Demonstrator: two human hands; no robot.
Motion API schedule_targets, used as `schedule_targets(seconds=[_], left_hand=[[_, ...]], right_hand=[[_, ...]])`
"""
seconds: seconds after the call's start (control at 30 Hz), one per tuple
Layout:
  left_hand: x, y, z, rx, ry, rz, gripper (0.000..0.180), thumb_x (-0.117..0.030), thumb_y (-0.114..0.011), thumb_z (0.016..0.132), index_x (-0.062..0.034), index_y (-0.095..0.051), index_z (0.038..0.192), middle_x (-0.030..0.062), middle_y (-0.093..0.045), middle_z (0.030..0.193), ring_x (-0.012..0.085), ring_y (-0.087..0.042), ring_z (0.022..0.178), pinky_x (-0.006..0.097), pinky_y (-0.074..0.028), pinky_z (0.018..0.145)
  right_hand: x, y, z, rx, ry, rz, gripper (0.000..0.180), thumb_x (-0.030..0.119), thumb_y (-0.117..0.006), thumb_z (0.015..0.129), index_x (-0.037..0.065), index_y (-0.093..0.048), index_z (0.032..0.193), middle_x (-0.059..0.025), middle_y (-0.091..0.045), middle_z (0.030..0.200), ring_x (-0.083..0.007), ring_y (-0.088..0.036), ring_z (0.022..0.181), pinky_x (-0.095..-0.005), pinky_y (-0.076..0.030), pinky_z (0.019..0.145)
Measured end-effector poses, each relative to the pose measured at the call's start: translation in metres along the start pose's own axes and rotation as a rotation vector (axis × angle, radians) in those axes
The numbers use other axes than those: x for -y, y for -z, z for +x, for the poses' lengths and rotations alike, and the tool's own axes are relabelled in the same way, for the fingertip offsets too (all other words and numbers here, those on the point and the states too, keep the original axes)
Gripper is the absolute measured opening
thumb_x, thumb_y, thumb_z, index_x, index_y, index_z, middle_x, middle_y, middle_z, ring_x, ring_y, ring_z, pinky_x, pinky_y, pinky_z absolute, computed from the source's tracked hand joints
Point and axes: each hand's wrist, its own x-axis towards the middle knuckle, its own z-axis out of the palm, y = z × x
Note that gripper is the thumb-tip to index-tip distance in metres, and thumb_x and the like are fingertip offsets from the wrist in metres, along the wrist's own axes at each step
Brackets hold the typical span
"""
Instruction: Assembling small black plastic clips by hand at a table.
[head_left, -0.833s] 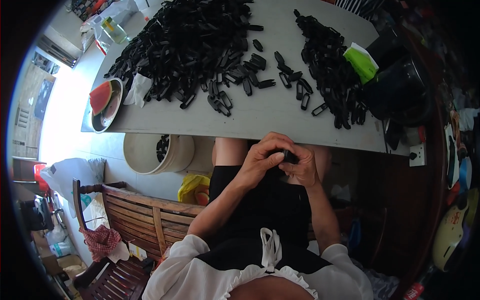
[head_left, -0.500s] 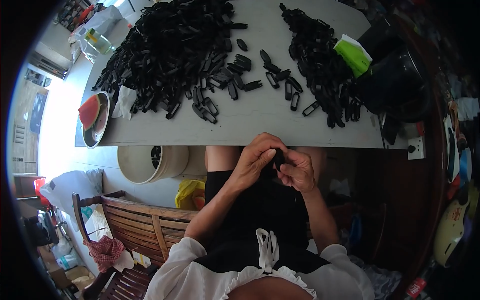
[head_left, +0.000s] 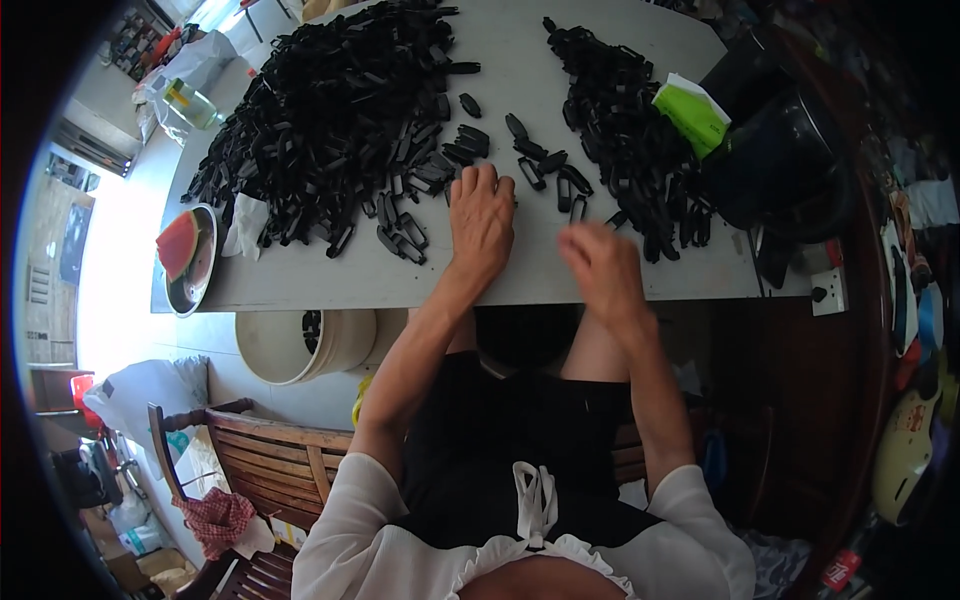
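My left hand (head_left: 482, 228) reaches over the table edge, back up. Its fingers curl down at the near fringe of a large heap of black plastic pieces (head_left: 330, 120), closed on one piece whose dark end peeks out beside the fingertips. My right hand (head_left: 605, 268) hangs above the table's front edge, slightly blurred, fingers curled in; whatever they hold is hidden. Several loose oblong black frames (head_left: 535, 160) are scattered between the large heap and a narrower heap of black pieces (head_left: 640, 150) on the right. One black frame (head_left: 579, 208) lies just beyond my right fingertips.
On the table (head_left: 330, 285), a metal dish (head_left: 207, 270) with a watermelon slice (head_left: 178, 245) sits far left, near a white tissue (head_left: 246, 225). A black container (head_left: 790, 160) and a green packet (head_left: 692, 118) border the right heap. Below are a white bucket (head_left: 350, 345) and wooden bench (head_left: 265, 440).
My hands were together over my lap around a dark piece. They have separated and moved forward: the left to the large heap's fringe, the right toward the narrower heap. The view has shifted slightly.
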Motion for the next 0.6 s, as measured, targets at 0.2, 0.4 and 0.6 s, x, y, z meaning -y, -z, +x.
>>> schedule_targets(seconds=[0.2,0.4,0.6], left_hand=[[-0.004,0.018,-0.018,-0.016,0.125,-0.424,0.012,-0.003,-0.057,0.078,-0.0029,-0.051,0.089,0.0101,-0.055,0.083,0.0235,-0.053,0.078,0.033,-0.041,0.066],[0.005,0.037,-0.022,0.239,0.693,-1.571,0.014,-0.012,-0.051,0.092,-0.0037,-0.05,0.103,0.0071,-0.062,0.085,0.0134,-0.06,0.069,0.024,-0.047,0.063],[0.009,0.039,-0.03,0.218,0.726,-1.638,0.025,-0.012,-0.051,0.092,-0.0048,-0.051,0.115,0.0069,-0.063,0.085,0.0135,-0.061,0.07,0.023,-0.048,0.065]], right_hand=[[-0.031,-0.012,0.092,-0.109,-0.014,-0.28,0.02,0.0,-0.063,0.076,0.005,-0.061,0.094,-0.0114,-0.056,0.084,-0.0279,-0.06,0.074,-0.0371,-0.047,0.065],[-0.046,-0.031,0.106,-0.088,0.043,-0.477,0.013,0.003,-0.065,0.074,0.001,-0.055,0.082,-0.0148,-0.057,0.083,-0.0343,-0.06,0.076,-0.0408,-0.048,0.065],[-0.023,-0.022,0.099,-0.225,-0.064,-0.135,0.018,0.007,-0.07,0.072,0.004,-0.062,0.087,-0.0062,-0.056,0.073,-0.0183,-0.057,0.065,-0.0309,-0.045,0.059]])
